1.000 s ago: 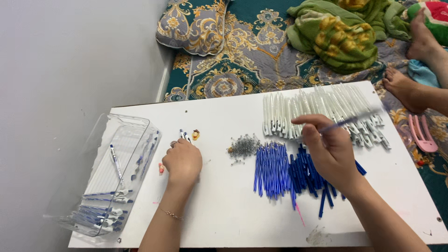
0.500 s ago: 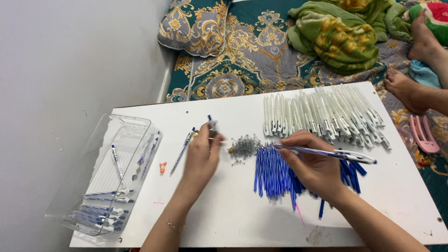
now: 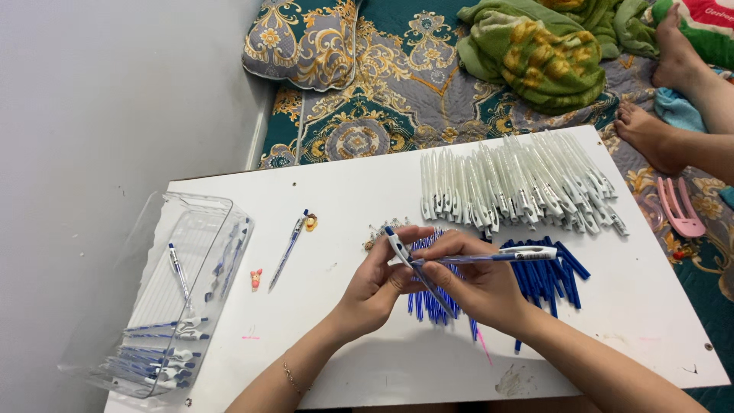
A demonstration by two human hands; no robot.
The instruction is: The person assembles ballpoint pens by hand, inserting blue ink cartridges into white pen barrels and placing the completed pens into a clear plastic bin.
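Head view shows us the white desk [image 3: 344, 191], a broad board running from the grey wall on our left to the patterned bedding at the far and right edges. We keep a wide bare strip along the near edge and another between the clear plastic bin [image 3: 164, 298] and our hands, so there is room to move toward the left and toward us. Across the far right lies the big fan of white pen barrels [image 3: 520, 183], their long axes running near to far. Below it sits the pile of blue refills [image 3: 547, 275], partly hidden under our hands and reaching close to the right half of the near edge. The bin rests at the left edge, holding finished pens [image 3: 164, 356] at its near end. Another person's bare feet [image 3: 650, 134] lie on the bedding beyond the far right corner, and a pink hair clip [image 3: 680, 210] lies just off the right edge.

Our left hand [image 3: 378, 287] and right hand [image 3: 474, 283] meet above the desk's middle. Our right fingers pinch a blue-and-white pen [image 3: 489, 257], its long axis nearly level, clip end pointing right. Our left fingers close on a second pen [image 3: 405, 256], tilted, tip pointing far-left. One loose pen [image 3: 288, 248] lies alone, slanting, beside a small orange charm [image 3: 311, 222].
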